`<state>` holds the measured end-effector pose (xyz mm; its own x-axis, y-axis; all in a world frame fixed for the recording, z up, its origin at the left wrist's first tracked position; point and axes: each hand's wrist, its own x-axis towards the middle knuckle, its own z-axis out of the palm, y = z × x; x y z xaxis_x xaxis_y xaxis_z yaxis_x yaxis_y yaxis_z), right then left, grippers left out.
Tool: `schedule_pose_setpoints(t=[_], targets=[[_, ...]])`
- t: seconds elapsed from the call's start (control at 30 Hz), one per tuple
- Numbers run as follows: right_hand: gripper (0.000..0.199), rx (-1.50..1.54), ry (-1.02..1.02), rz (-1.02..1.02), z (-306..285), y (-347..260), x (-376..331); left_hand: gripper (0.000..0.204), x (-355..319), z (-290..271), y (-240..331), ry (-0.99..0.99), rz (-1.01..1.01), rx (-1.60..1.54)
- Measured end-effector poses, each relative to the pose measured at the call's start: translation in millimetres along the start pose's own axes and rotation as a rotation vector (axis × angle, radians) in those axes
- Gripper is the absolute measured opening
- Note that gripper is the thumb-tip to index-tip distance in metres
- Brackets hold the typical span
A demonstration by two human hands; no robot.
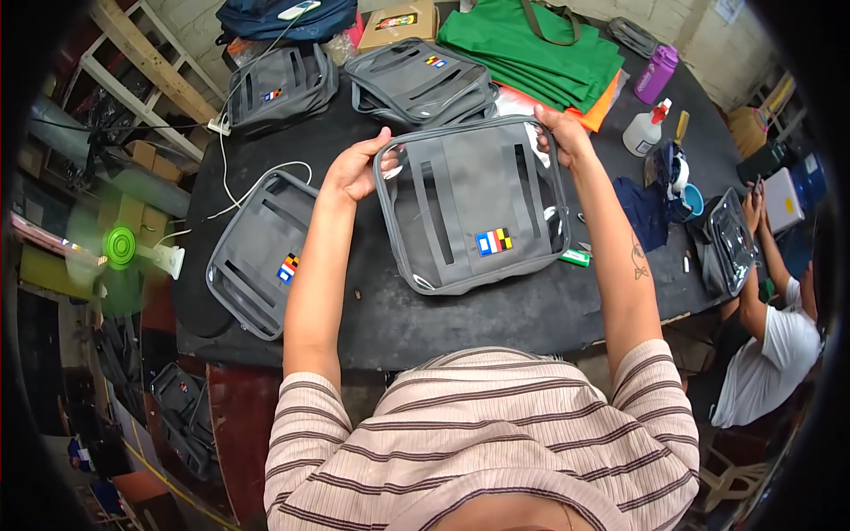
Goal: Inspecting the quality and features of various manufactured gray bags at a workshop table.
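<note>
- Far left, off the table edge: a small green fan (pixel 120 245), blurred, beside stacked cardboard.
- Black table (pixel 478 319) fills the middle of the view. On its left part lies a flat grey pouch (pixel 261 252) with a small coloured patch, close to the table's front-left edge. A white cable (pixel 232 181) runs past its upper side.
- Further back on the left, another grey pouch pile (pixel 282 87); right of it a second grey stack (pixel 421 81).
- Left hand (pixel 354 168): fingers clenched on the upper-left corner of the held pouch, thumb on top of the rim.
- Held grey pouch (pixel 474 208), centre of the view, with a clear panel, grey straps and a striped coloured patch near its lower right. It is tilted up above the table, between both hands.
- Right hand (pixel 560 133): fingers grasping the pouch's upper-right corner.
- Behind the right hand: folded green fabric (pixel 531 49) over an orange sheet.
- Right of that: purple bottle (pixel 656 74), white spray bottle (pixel 645 131), a blue cup (pixel 692 200).
- Far right: another person in a white shirt (pixel 766 354), seated at the table end, hands on a further pouch (pixel 730 243); the grip cannot be told.
</note>
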<state>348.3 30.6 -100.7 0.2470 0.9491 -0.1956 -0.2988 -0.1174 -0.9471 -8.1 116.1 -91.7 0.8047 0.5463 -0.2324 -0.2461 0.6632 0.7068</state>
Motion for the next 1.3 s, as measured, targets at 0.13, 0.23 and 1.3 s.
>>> schedule_pose_setpoints(t=[0.13, 0.23, 1.3], targets=[[0.022, 0.05, -0.16, -0.077, 18.2, -29.3, -10.3, 0.045, -13.8, 8.1, -20.1, -0.486, 0.156, -0.07], [0.023, -0.029, -0.221, -0.289, 76.0, -58.6, -30.3, 0.043, -16.7, 5.8, -70.2, -0.074, 0.173, -0.272], [0.093, -1.186, -0.165, -0.707, 113.0, -59.5, -165.9, 0.042, 9.8, 103.2, -86.7, -0.146, 0.516, 0.185]])
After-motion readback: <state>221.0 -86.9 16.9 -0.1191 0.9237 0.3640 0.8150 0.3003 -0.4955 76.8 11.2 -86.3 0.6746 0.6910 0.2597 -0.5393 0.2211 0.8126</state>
